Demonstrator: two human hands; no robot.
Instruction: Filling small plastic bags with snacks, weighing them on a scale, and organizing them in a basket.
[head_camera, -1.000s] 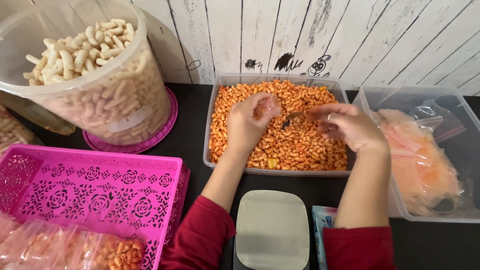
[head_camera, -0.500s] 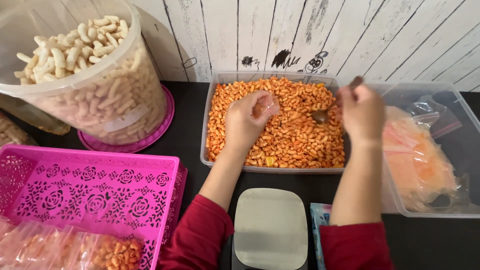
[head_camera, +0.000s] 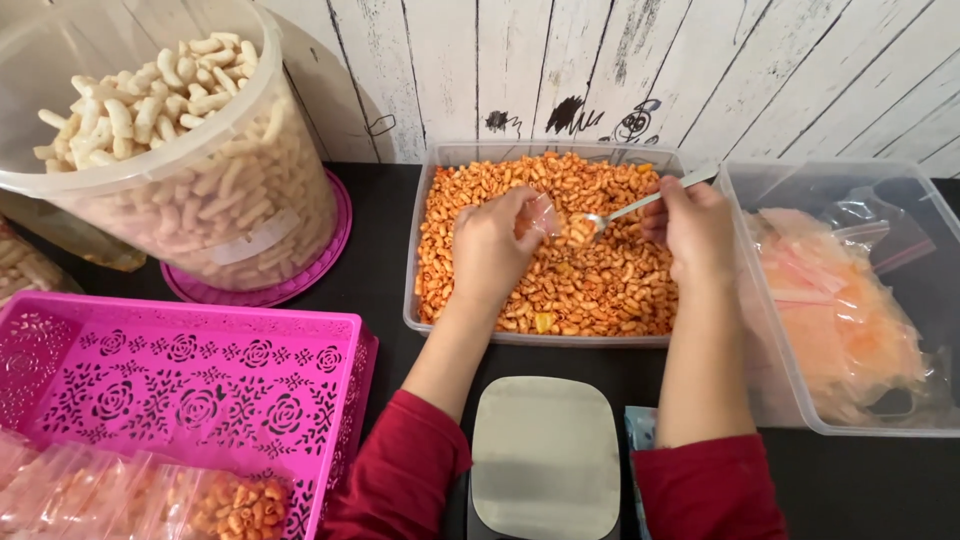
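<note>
On black tabletop (head_camera: 390, 300), left hand (head_camera: 490, 245) pinches small bag (head_camera: 541, 212), right hand (head_camera: 695, 222) grips spoon (head_camera: 640, 205) over snack tub (head_camera: 425, 250).

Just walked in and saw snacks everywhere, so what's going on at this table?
A person in red sleeves is spooning orange macaroni snacks from a clear tub. The right hand holds a metal spoon, tipped toward a small clear plastic bag in the left hand. A kitchen scale sits nearest the person, and a pink basket holds filled bags.

pink floral basket (head_camera: 180, 375) | orange snacks (head_camera: 560, 270) | red sleeves (head_camera: 400, 470)
</note>
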